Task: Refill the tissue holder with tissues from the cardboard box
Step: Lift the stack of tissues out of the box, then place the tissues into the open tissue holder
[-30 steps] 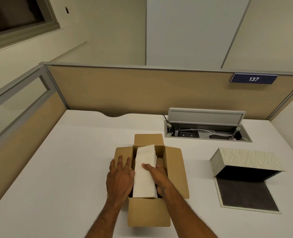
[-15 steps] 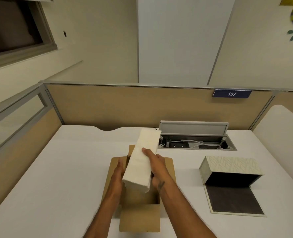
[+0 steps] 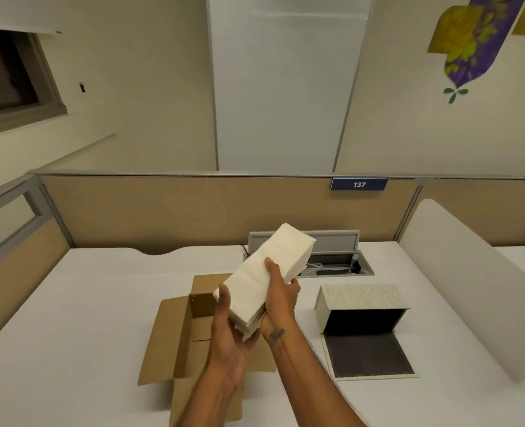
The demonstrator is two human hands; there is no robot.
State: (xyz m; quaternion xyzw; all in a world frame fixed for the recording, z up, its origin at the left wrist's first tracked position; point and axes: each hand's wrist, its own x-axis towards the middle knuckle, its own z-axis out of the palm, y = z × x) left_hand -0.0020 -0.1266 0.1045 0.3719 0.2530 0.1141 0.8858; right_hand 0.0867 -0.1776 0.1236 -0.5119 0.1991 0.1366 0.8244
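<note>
A thick white stack of tissues (image 3: 264, 266) is held in the air above the open cardboard box (image 3: 175, 343), tilted with its far end up and to the right. My left hand (image 3: 227, 331) cups its near lower end from the left. My right hand (image 3: 281, 300) grips its right side, thumb on top. The tissue holder (image 3: 359, 298), pale with a leaf pattern and a dark inside, lies open on the desk to the right, its dark lid flap (image 3: 369, 355) flat in front of it.
The white desk (image 3: 85, 318) is bounded by beige partition walls at the back and left. An open cable hatch (image 3: 338, 263) with wires sits behind the tissues. A white rounded divider (image 3: 470, 288) stands at the right.
Both hands have lifted the tissue stack out of the cardboard box and carried it up and to the right. The left hand moved from the box flap to the stack's lower end.
</note>
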